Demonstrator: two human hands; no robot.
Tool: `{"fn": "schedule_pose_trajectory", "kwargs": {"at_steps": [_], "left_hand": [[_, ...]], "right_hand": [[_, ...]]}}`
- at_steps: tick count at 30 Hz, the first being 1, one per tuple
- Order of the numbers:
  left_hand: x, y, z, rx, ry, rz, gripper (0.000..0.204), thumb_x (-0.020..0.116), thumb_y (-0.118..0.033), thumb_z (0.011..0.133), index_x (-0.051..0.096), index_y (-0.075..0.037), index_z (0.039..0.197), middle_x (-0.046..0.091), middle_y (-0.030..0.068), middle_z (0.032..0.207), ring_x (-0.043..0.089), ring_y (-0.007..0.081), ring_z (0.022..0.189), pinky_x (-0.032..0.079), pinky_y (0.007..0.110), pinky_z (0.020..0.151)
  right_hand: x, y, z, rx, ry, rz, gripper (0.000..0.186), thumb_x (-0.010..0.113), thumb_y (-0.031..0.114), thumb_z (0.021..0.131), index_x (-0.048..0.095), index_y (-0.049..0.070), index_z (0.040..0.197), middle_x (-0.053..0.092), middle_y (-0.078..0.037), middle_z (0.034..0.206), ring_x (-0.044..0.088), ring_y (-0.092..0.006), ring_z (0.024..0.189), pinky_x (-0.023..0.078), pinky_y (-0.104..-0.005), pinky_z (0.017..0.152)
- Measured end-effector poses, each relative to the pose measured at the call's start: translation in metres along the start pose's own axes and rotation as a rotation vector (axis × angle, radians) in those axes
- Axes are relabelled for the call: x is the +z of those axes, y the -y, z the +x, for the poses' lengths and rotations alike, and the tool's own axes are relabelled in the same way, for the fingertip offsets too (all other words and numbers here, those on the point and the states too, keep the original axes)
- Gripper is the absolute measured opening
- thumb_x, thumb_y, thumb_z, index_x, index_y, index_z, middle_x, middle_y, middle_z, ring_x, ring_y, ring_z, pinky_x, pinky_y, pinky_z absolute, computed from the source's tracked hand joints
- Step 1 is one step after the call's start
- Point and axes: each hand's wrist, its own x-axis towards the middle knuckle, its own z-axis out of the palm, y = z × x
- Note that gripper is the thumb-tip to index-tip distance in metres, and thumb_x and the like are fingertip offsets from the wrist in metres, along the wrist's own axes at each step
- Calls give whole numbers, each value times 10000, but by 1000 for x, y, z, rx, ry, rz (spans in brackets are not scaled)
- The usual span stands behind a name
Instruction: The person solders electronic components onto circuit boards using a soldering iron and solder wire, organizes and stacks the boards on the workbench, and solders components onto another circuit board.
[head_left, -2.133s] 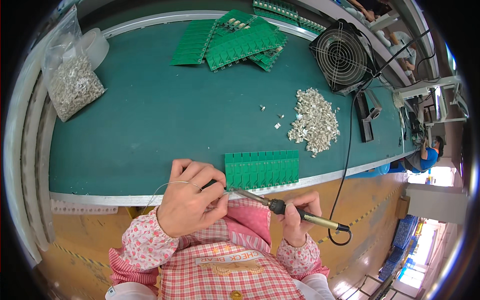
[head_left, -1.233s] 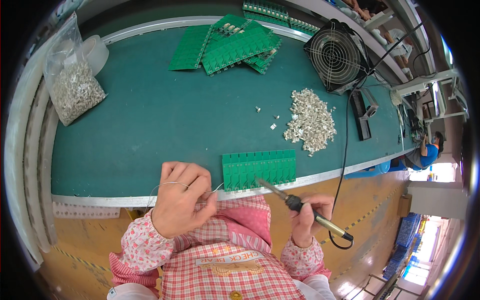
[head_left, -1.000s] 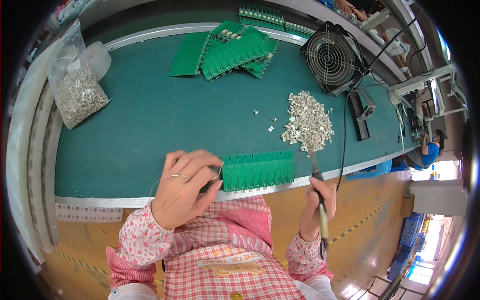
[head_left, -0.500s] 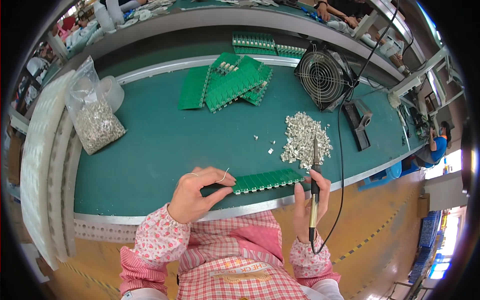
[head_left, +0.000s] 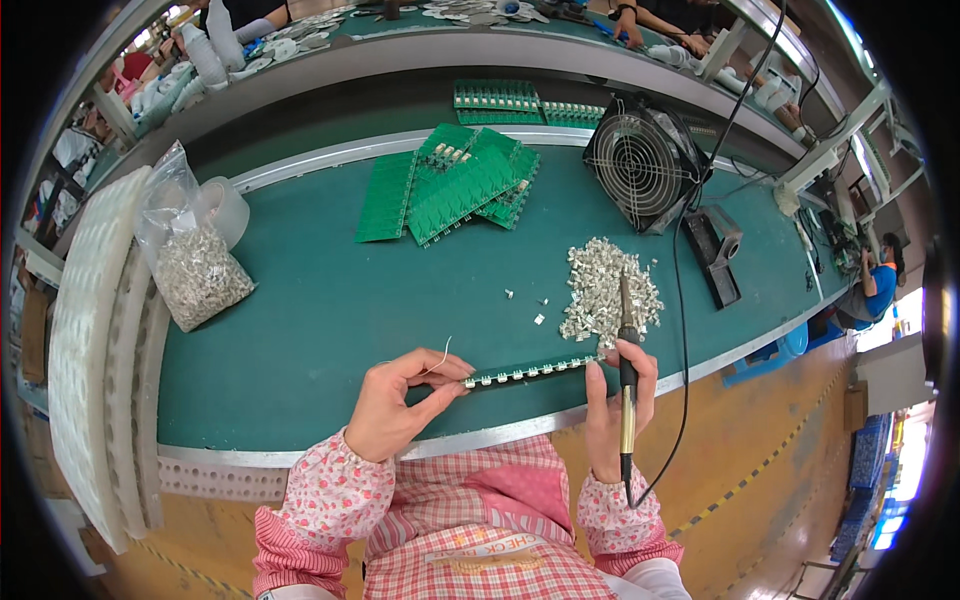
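Near the bench's front edge, a green circuit board strip (head_left: 530,371) is held edge-on, a row of white connectors along it. My left hand (head_left: 400,400) pinches its left end, with a thin solder wire (head_left: 446,352) rising from the fingers. My right hand (head_left: 612,420) grips a soldering iron (head_left: 628,400) upright, tip pointing away from me, and also touches the board's right end. A pile of small white connectors (head_left: 605,285) lies just beyond the iron's tip; a few are loose to its left.
Overlapping green boards (head_left: 385,195), a bag of connectors (head_left: 200,280), a tape roll (head_left: 233,207), a fan (head_left: 640,160) with a trailing cable and a black metal stand (head_left: 715,260) sit on the bench (head_left: 280,370). Foam trays (head_left: 90,340) stand left. Co-workers (head_left: 870,295) are beyond.
The board lay flat; both hands now hold it tipped edge-on. The iron has swung from pointing left at the board to pointing away from me. The view has tilted up.
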Motion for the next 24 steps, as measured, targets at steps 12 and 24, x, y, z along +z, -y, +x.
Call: {"fn": "schedule_pose_trajectory", "kwargs": {"at_steps": [12, 24], "left_hand": [[2, -5, -1, 6, 2, 30, 187, 703, 98, 800, 640, 40, 967, 667, 145, 1054, 650, 168, 971, 531, 294, 887], [4, 1, 0, 39, -20, -2, 191, 729, 75, 791, 651, 34, 961, 680, 145, 1052, 673, 172, 937, 544, 292, 874]], "right_hand": [[3, -3, -7, 9, -58, 56, 419, 738, -40, 779, 583, 17, 1164, 579, -118, 972, 581, -217, 886, 469, -324, 811], [0, -6, -11, 5, -48, 73, 447, 754, -46, 767, 576, 9, 1173, 592, -137, 1005, 596, -230, 878, 486, -325, 797]]}}
